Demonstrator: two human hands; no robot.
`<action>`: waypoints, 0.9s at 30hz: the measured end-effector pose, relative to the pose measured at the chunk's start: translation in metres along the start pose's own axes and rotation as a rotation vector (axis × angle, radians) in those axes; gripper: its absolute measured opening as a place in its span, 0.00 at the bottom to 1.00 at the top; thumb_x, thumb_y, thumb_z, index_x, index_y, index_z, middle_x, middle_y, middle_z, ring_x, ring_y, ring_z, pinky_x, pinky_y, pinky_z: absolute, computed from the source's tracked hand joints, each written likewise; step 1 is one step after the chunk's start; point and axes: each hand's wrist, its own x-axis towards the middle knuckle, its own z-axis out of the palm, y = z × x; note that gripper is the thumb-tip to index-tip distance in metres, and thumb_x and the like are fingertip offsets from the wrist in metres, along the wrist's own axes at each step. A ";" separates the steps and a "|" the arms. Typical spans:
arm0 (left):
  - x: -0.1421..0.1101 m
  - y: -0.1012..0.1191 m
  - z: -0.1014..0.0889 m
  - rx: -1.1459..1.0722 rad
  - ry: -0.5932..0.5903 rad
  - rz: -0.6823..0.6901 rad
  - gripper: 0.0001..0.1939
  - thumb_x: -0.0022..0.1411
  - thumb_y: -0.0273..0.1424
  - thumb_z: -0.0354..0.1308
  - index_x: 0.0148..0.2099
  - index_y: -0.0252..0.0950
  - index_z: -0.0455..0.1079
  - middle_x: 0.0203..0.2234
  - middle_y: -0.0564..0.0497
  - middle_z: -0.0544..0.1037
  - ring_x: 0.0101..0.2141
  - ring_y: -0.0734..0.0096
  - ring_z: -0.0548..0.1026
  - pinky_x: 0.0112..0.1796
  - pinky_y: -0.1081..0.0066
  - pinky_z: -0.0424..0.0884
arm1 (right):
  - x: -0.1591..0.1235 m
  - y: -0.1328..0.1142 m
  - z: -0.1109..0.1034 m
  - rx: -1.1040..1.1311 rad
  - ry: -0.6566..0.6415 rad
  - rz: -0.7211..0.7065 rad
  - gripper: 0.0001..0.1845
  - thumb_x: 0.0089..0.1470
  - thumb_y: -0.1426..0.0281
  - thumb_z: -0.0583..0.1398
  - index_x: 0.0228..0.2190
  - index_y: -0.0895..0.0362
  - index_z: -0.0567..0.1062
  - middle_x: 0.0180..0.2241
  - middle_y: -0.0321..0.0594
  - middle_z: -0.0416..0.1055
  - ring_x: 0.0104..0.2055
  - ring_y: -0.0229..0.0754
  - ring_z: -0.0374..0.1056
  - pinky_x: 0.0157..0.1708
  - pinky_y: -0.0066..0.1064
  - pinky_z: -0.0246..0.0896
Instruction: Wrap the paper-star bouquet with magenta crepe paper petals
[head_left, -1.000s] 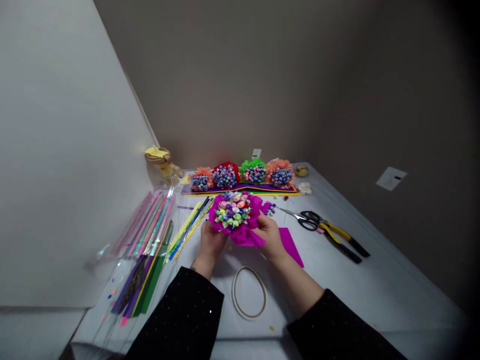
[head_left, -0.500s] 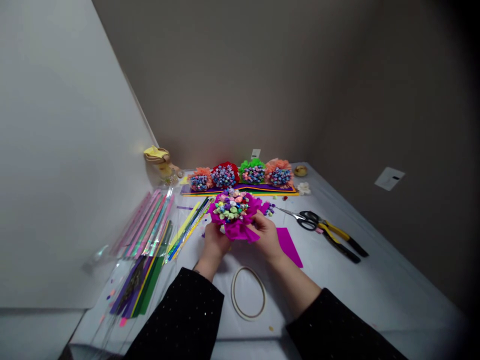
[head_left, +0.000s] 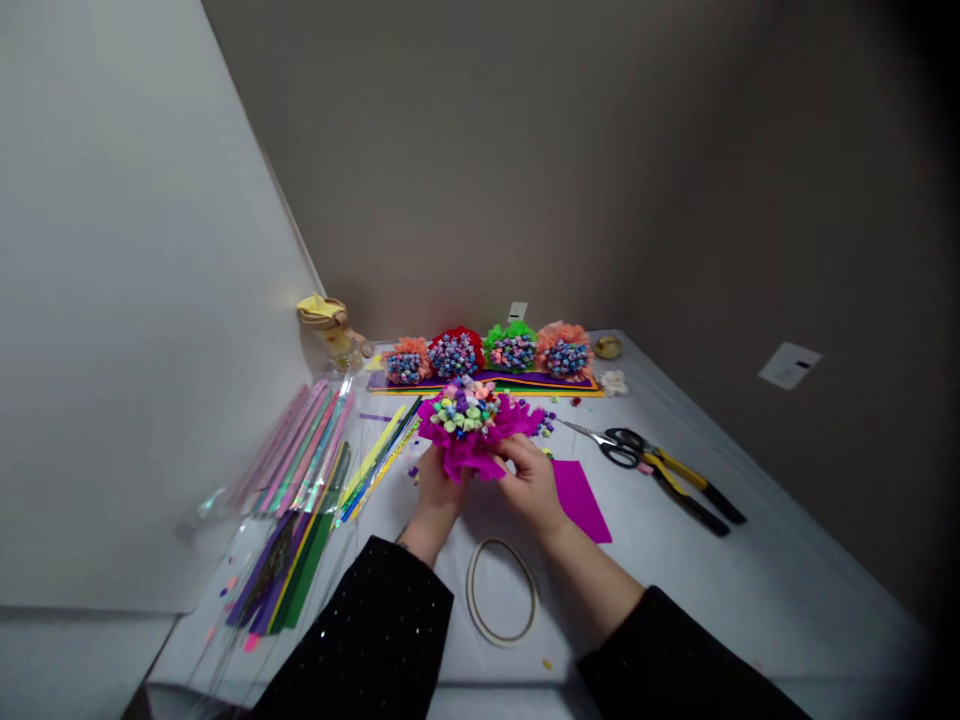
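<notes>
Both hands hold a small bouquet of folded paper stars (head_left: 463, 412), wrapped in ruffled magenta crepe paper (head_left: 469, 448). My left hand (head_left: 439, 497) grips it from below, partly hidden behind the paper. My right hand (head_left: 531, 485) pinches the magenta wrapping at the bouquet's near right side. Black sleeves with small sparkles cover both forearms up to the wrists. The bouquet's stem is hidden by the paper and my hands.
Several finished bouquets (head_left: 487, 352) stand in a row on layered coloured sheets at the back. Scissors (head_left: 621, 447), yellow-handled pliers (head_left: 686, 490), a magenta paper sheet (head_left: 581, 500), an oval hoop (head_left: 501, 592) and coloured strips (head_left: 315, 490) lie around my hands.
My right hand has moved left, closer to my left hand, and its fingers now pinch the wrapping. The bouquet has turned slightly, and the view has shifted a little.
</notes>
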 end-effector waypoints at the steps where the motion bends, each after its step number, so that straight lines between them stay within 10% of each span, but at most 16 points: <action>1: -0.001 0.001 -0.001 0.000 -0.004 0.015 0.08 0.46 0.36 0.61 0.27 0.37 0.70 0.20 0.49 0.77 0.25 0.62 0.73 0.28 0.67 0.68 | 0.000 -0.001 0.001 -0.015 -0.021 -0.012 0.05 0.50 0.71 0.59 0.28 0.55 0.76 0.28 0.38 0.71 0.31 0.41 0.67 0.32 0.31 0.61; 27: -0.003 -0.005 0.005 0.013 -0.199 -0.056 0.23 0.59 0.46 0.51 0.20 0.36 0.60 0.14 0.57 0.60 0.19 0.76 0.57 0.23 0.74 0.54 | 0.005 0.001 -0.003 -0.148 0.171 0.055 0.11 0.54 0.68 0.59 0.21 0.55 0.69 0.22 0.34 0.63 0.27 0.38 0.59 0.28 0.29 0.53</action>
